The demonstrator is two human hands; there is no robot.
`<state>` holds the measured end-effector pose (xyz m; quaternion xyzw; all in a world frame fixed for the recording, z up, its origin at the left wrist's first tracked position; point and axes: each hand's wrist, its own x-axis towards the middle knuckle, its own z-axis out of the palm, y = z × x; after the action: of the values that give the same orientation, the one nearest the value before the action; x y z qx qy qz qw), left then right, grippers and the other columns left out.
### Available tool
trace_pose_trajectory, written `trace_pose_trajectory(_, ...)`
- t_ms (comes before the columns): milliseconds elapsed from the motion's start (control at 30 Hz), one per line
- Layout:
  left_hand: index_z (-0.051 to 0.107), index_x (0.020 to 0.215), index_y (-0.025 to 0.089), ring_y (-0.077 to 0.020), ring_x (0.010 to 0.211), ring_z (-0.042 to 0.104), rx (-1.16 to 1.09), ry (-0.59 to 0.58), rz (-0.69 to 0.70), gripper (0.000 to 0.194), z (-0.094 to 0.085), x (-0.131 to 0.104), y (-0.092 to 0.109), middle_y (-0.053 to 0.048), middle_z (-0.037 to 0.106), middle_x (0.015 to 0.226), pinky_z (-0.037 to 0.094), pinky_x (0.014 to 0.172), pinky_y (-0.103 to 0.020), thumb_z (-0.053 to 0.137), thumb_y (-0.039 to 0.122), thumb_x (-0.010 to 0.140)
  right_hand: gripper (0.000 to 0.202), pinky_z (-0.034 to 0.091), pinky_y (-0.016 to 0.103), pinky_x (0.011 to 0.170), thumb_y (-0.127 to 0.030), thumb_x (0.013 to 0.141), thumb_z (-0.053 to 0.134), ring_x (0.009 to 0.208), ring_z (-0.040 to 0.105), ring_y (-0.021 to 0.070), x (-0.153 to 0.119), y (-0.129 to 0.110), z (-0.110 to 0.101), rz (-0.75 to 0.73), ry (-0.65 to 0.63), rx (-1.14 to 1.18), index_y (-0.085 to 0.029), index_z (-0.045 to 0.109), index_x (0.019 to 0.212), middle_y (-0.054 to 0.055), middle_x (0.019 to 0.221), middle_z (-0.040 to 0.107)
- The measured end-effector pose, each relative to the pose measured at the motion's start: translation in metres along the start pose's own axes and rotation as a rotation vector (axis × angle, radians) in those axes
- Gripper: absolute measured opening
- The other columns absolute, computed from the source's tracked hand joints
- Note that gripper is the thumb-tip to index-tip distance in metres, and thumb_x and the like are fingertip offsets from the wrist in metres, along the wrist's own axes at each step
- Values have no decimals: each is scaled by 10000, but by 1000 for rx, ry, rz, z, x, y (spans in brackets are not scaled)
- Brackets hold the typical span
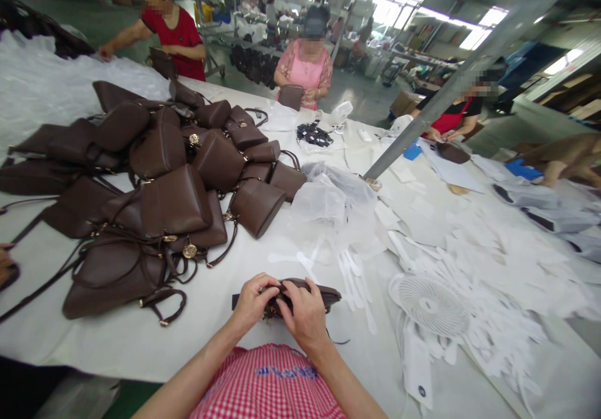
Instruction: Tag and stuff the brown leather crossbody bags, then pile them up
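Observation:
A dark brown handbag point(331, 295) lies at the table's front edge, right before my checked apron. My left hand point(252, 301) grips the left part of its upper edge, with thumb and fingers bent together. On the other side, my right hand point(304, 311) has its fingers over the top and its thumb at the opening. Both thumbs are close together near the bag's middle. Whatever lies inside the bag is hidden by my fingers. A thin dark cord sticks out at the lower right.
A large heap of brown handbags point(176, 200) with gold charms fills the left. White strips point(350, 272) and clear plastic bags point(323, 196) lie beyond my hands. At right stand a white fan point(429, 303) and a slanted grey pole point(422, 118). Several co-workers sit around the table.

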<state>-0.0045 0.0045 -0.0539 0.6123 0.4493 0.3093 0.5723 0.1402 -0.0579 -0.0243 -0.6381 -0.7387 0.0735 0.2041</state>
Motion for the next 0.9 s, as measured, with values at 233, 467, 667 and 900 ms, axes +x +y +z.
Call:
trace_pose_trajectory(233, 622, 774, 172, -170, 807, 540, -129, -69, -103, 105, 0, 3, 5, -19, 591, 821, 429, 745, -271, 573, 257, 738, 88, 323, 402, 975, -158, 866, 500, 798, 633, 173, 12, -5, -4, 186, -87, 79, -212, 542, 922, -7, 797, 695)
trace_pose_trajectory(467, 631, 675, 170, -147, 758, 504, 98, -214, -53, 64, -11, 13, 13, -5, 522, 795, 400, 691, -247, 587, 194, 715, 144, 251, 477, 990, -100, 857, 459, 725, 636, 230, 22, -2, -5, 229, -240, -262, -201, 550, 906, 60, 724, 692)
trace_pose_trajectory(667, 539, 669, 172, -135, 680, 470, 165, -210, -14, 85, -9, 8, 19, 4, 483, 748, 379, 627, -244, 495, 157, 740, 145, 243, 466, 1005, -108, 863, 465, 717, 632, 218, 33, -1, 2, 120, -314, -284, -204, 558, 918, 41, 687, 687)
trace_pose_trajectory(900, 476, 793, 207, -166, 753, 497, 377, -70, 92, 69, 0, 0, 24, -7, 504, 838, 409, 678, -280, 540, 187, 775, 241, 222, 467, 1072, -64, 851, 424, 782, 607, 181, 24, 1, 4, 88, -227, -74, -215, 553, 988, -1, 773, 662)
